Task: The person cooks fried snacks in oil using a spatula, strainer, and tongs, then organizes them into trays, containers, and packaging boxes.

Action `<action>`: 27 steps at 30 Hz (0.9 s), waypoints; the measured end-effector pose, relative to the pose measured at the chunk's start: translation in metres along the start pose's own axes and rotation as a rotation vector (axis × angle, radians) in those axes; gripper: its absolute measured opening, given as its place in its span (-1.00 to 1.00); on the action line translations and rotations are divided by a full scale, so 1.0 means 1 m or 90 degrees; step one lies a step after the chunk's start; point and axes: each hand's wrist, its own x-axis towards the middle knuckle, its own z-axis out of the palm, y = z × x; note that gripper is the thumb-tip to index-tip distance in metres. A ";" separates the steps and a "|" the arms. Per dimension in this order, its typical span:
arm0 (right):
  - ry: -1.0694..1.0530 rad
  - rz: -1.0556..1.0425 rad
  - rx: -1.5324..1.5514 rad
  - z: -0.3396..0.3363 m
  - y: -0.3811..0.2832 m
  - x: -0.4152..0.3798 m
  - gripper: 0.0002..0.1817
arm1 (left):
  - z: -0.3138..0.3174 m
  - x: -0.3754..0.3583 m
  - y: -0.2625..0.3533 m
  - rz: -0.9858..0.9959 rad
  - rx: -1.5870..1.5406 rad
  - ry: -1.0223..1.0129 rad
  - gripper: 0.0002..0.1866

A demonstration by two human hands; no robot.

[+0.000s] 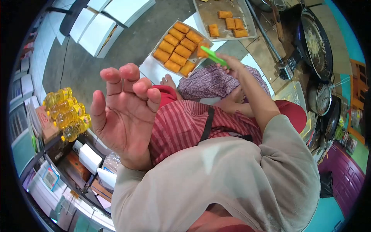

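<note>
My left hand is raised in front of me, palm toward the camera, fingers curled loosely and apart, holding nothing. My right hand reaches forward and grips green tongs. The tongs' tip is at the near corner of a white box filled with several golden fried rolls. Both arms wear beige sleeves. A red striped cloth and a purple patterned cloth cover my lap below the hands.
A metal tray with several fried pieces lies beyond the box. A dark wok and pots stand at the right. Several yellow oil bottles sit on a shelf at the left, with cartons under them.
</note>
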 end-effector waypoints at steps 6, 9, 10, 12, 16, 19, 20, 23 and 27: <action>-0.014 0.051 0.067 0.051 0.056 0.012 -0.68 | 0.002 -0.035 0.013 0.050 0.051 -0.011 -0.63; -0.013 0.050 0.076 0.053 0.058 0.010 -0.67 | 0.000 -0.045 0.024 0.083 0.073 -0.004 -0.61; -0.019 0.045 0.080 0.050 0.059 0.012 -0.67 | -0.001 -0.047 0.027 0.095 0.078 -0.001 -0.61; -0.024 0.040 0.085 0.043 0.064 0.017 -0.69 | -0.003 -0.050 0.031 0.105 0.075 0.003 -0.60; 0.037 0.024 -0.005 0.052 0.065 0.007 -0.68 | -0.004 -0.049 0.034 0.102 0.074 -0.006 -0.60; 0.087 0.003 -0.077 0.070 0.068 0.005 -0.66 | -0.005 -0.048 0.033 0.101 0.075 -0.015 -0.59; 0.101 -0.007 -0.092 0.072 0.068 0.005 -0.65 | -0.005 -0.048 0.032 0.100 0.074 -0.016 -0.59; 0.171 -0.335 -0.332 0.054 0.090 0.040 -0.64 | -0.006 -0.047 0.031 0.098 0.078 -0.017 -0.59; 0.224 -0.696 -0.869 0.045 0.046 -0.005 -0.61 | -0.005 -0.047 0.030 0.105 0.087 -0.015 -0.58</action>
